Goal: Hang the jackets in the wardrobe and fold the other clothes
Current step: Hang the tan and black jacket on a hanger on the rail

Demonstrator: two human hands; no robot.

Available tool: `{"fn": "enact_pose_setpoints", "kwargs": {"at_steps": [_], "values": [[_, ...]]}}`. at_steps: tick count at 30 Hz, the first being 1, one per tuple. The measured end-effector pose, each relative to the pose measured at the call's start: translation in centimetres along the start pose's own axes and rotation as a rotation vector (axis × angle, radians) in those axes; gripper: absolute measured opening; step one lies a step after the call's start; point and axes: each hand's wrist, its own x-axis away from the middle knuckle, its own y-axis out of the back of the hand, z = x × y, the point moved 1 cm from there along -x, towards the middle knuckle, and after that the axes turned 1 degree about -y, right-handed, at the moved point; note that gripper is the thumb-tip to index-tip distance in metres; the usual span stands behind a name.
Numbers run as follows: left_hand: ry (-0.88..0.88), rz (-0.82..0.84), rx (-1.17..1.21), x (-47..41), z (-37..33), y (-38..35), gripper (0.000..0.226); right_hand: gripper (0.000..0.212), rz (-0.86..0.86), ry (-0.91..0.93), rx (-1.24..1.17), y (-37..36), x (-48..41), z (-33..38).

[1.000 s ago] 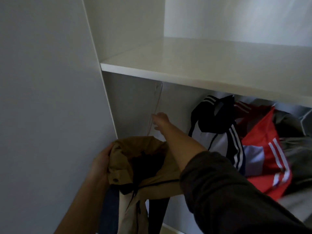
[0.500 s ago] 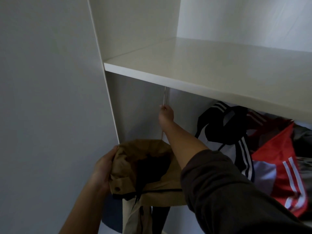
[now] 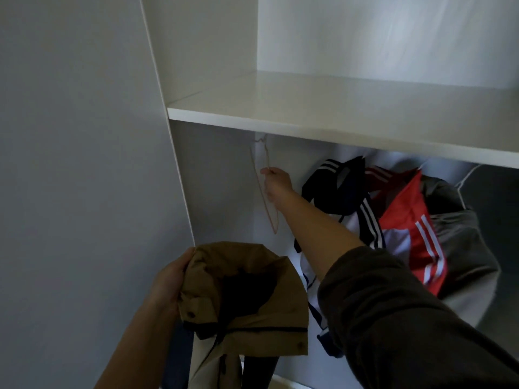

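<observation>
A tan hooded jacket (image 3: 247, 293) with dark lining hangs from my left hand (image 3: 168, 282), which grips it by the hood's edge at the lower left. My right hand (image 3: 276, 185) reaches into the wardrobe and pinches a thin pinkish wire hanger (image 3: 265, 192) that hangs under the white shelf (image 3: 337, 113). To the right, inside the wardrobe, hang a black and white striped jacket (image 3: 351, 209), a red jacket (image 3: 415, 226) with white stripes and a grey garment (image 3: 463, 234).
The wardrobe's white side panel (image 3: 179, 175) stands just left of the hanger, with a plain grey wall (image 3: 70, 164) beyond it. The hanging clothes fill the right part under the shelf. The hanger's hook and the rail are hidden behind the shelf edge.
My right hand has come down from the shelf's underside and now pinches the wire hanger. The view has tilted up a little. My left hand still holds the tan jacket.
</observation>
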Motion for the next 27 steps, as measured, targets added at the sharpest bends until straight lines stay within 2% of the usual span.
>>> {"fn": "enact_pose_setpoints", "kwargs": {"at_steps": [2, 7, 12, 15, 18, 20, 22, 25, 27], "values": [[-0.016, -0.006, -0.031, 0.8, -0.5, 0.8, 0.033, 0.03, -0.003, -0.029, -0.051, 0.5, 2.6, -0.8], [-0.028, 0.096, -0.131, 3.3, -0.4, 1.5, 0.036, 0.026, -0.049, -0.059, -0.179, 2.2, 11.1, -2.4], [-0.035, 0.145, -0.183, 5.5, -0.1, 1.9, 0.03, 0.023, -0.064, -0.013, -0.073, 5.6, 18.2, -4.0], [-0.003, 0.17, -0.206, 5.9, 0.2, 1.6, 0.033, 0.025, -0.08, 0.069, -0.151, 8.4, 24.1, -5.5], [-0.009, 0.199, -0.252, 6.7, 0.1, 0.5, 0.032, 0.015, -0.093, 0.156, -0.196, 10.5, 29.5, -7.4], [-0.01, 0.204, -0.272, 6.9, 0.2, -0.1, 0.029, 0.021, -0.129, 0.09, -0.157, 11.5, 29.5, -7.7], [-0.02, 0.22, -0.298, 7.2, 0.5, -0.6, 0.027, 0.035, -0.214, 0.019, -0.096, 12.3, 28.0, -7.5], [-0.014, 0.231, -0.332, 7.3, 1.1, -0.8, 0.027, 0.044, -0.36, 0.125, 0.106, 13.2, 27.3, -7.6], [-0.009, 0.229, -0.328, 7.3, 1.2, -1.0, 0.027, 0.04, -0.333, 0.166, 0.067, 13.6, 28.1, -8.0]]}}
